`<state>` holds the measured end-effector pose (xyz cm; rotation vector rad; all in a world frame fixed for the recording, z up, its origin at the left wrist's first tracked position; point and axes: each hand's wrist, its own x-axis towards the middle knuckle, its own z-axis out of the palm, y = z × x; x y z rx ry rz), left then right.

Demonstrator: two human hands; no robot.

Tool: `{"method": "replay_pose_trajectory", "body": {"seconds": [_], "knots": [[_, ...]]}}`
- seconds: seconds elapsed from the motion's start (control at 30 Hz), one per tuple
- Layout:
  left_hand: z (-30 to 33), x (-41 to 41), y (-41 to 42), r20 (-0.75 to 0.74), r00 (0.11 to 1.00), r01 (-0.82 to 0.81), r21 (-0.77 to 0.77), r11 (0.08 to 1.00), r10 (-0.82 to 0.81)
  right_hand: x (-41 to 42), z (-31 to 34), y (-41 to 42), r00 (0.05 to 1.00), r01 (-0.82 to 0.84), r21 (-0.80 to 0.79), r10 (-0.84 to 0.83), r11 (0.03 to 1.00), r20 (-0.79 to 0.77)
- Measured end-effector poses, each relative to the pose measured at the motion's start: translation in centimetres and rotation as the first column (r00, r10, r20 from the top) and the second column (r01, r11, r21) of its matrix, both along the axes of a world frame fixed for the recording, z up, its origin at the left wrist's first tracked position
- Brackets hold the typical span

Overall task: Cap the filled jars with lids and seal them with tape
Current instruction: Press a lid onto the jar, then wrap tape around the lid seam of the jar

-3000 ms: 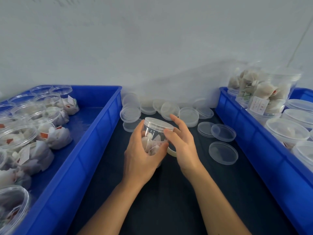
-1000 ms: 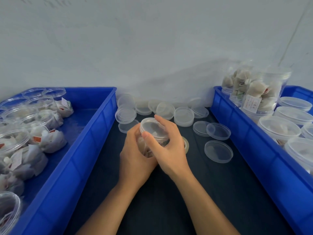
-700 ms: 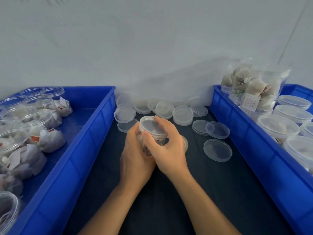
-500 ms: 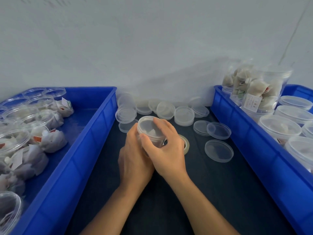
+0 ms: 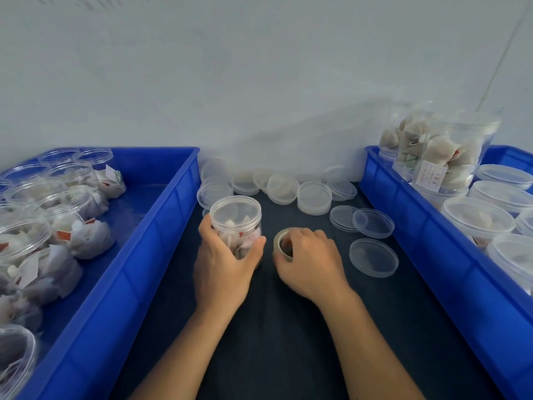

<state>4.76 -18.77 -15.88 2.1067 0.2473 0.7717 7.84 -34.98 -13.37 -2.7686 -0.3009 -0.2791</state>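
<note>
A clear plastic jar [image 5: 236,223] filled with tea bags stands on the dark mat with a clear lid on top. My left hand [image 5: 223,264] grips its lower body from the near side. Just to its right lies a small roll of clear tape [image 5: 281,241]. My right hand [image 5: 310,261] is curled over the roll, fingers round its rim.
The left blue bin [image 5: 138,272] holds several open filled jars. The right blue bin [image 5: 427,235] holds several lidded jars, some stacked. Loose clear lids [image 5: 313,197] lie along the wall, and a single lid [image 5: 373,256] lies right of my right hand.
My right hand has let go of the jar's lid and dropped right onto the tape roll. My left hand still holds the jar, now upright.
</note>
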Motion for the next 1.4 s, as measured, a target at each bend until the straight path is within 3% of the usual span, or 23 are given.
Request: {"method": "replay_pose_trajectory", "body": {"seconds": [0.07, 0.17, 0.27, 0.4, 0.57, 0.67, 0.9, 1.4], "knots": [[0.0, 0.1, 0.1, 0.000, 1.000, 0.002, 0.014, 1.000, -0.002, 0.0, -0.3, 0.3, 1.000, -0.008, -0.099, 0.005, 0.995, -0.031], [0.1, 0.1, 0.3, 0.039, 0.999, 0.017, -0.023, 1.000, -0.016, 0.2, -0.5, 0.5, 0.999, 0.002, -0.077, 0.002, 0.997, 0.043], [0.4, -0.2, 0.1, 0.130, 0.991, 0.026, -0.022, 0.999, -0.023, 0.2, -0.6, 0.6, 0.988, 0.045, 0.094, -0.058, 0.995, 0.141], [0.8, -0.3, -0.1, 0.308, 0.951, -0.038, 0.144, 0.989, -0.008, 0.2, -0.3, 1.3, 0.985, 0.047, 0.409, -0.109, 0.911, 0.131], [1.6, -0.6, -0.4, 0.418, 0.904, -0.050, 0.299, 0.953, -0.084, -0.4, 0.1, 2.0, 0.941, -0.259, 0.579, 0.066, 0.773, 0.332], [2.0, -0.7, -0.5, 0.447, 0.881, 0.026, 0.281, 0.959, -0.154, -0.6, -0.1, 2.3, 0.869, -0.406, 0.495, 0.156, 0.768, 0.470], [2.5, -0.9, 0.1, 0.409, 0.895, 0.147, 0.111, 0.983, -0.180, -0.8, -0.2, 3.0, 0.738, -0.467, 0.232, 0.232, 0.853, 0.633], [2.6, -1.4, -0.7, 0.481, 0.867, 0.068, 0.151, 0.986, -0.134, -0.7, -0.5, 3.0, 0.766, -0.454, 0.261, 0.223, 0.852, 0.603]]}}
